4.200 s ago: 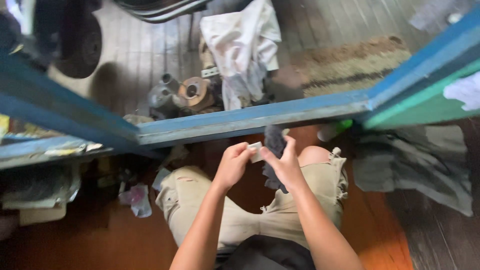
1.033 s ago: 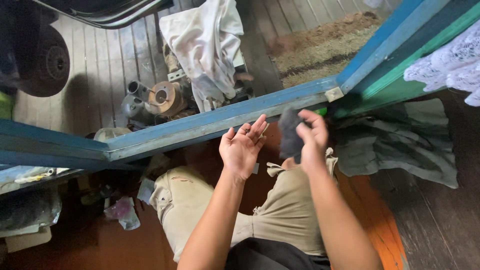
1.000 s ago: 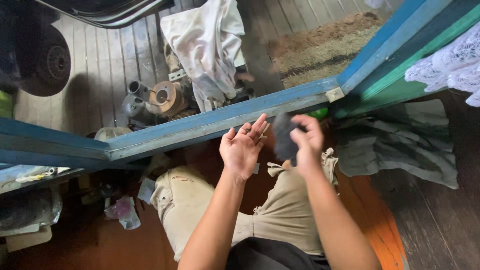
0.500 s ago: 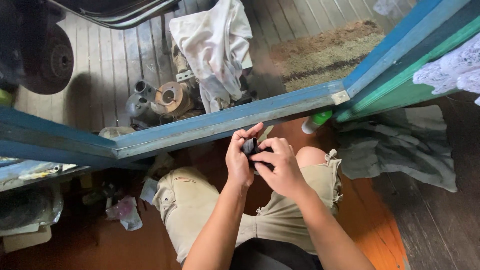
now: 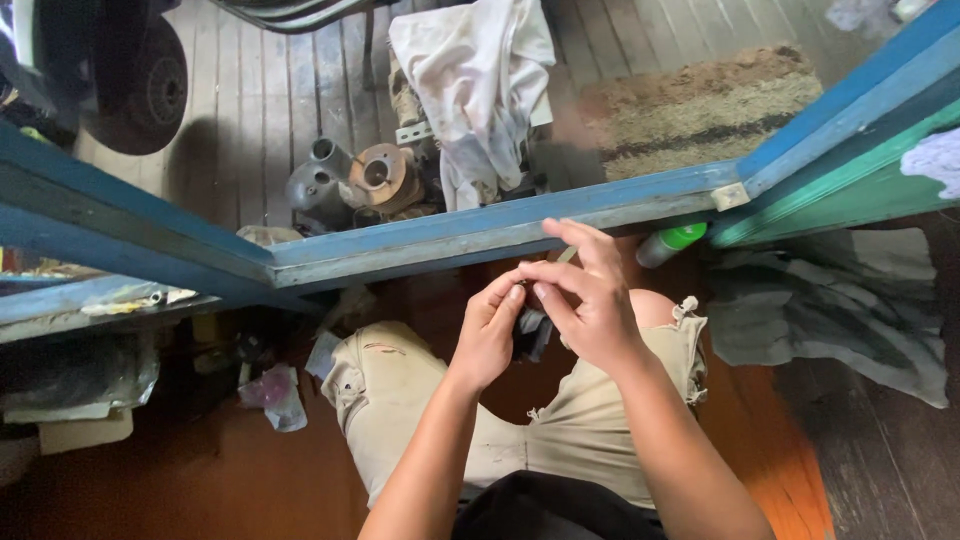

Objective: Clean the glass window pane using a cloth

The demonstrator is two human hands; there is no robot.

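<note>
Seated on the reddish wooden floor (image 5: 770, 450) in khaki shorts (image 5: 590, 430), you bring both hands together just below the blue door sill (image 5: 500, 232). Your left hand (image 5: 490, 335) curls its fingers and thumb around a small dark cloth (image 5: 530, 335), pinching its upper edge, while your right hand (image 5: 595, 300) closes thumb and bent fingers on the same cloth from the other side, its forefinger stretched out toward the sill. The cloth hangs between the two palms, above your raised knee, mostly hidden by the fingers. A green-capped bottle (image 5: 668, 243) lies on the floor just right of your right hand, near a crumpled grey-green cloth (image 5: 830, 310). Beyond the sill, on the grey plank deck (image 5: 250, 110), a stained white rag (image 5: 480, 80) drapes over metal machine parts (image 5: 355, 185), with a dark wheel (image 5: 145, 90) at the far left and a brown doormat (image 5: 700, 105) to the right. A crumpled pinkish plastic bag (image 5: 272, 392) lies on the floor to your left.
</note>
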